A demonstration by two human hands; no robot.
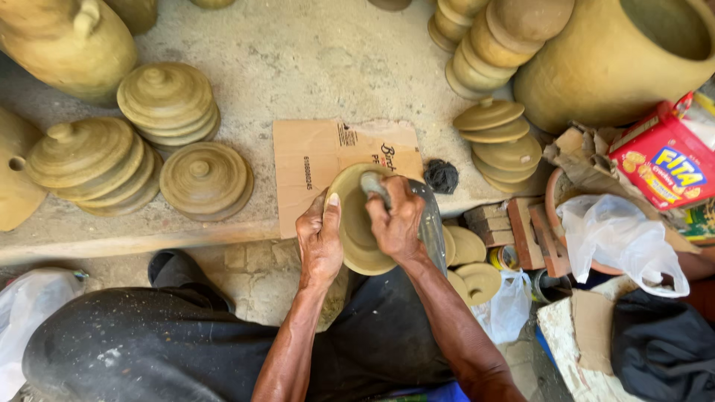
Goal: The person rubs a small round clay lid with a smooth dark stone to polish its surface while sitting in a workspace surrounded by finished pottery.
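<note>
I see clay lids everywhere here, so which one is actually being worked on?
The lid turned hollow side up between the hands: left hand grips its rim, right hand presses a tool inside. The others sit stacked, knobs up.
</note>
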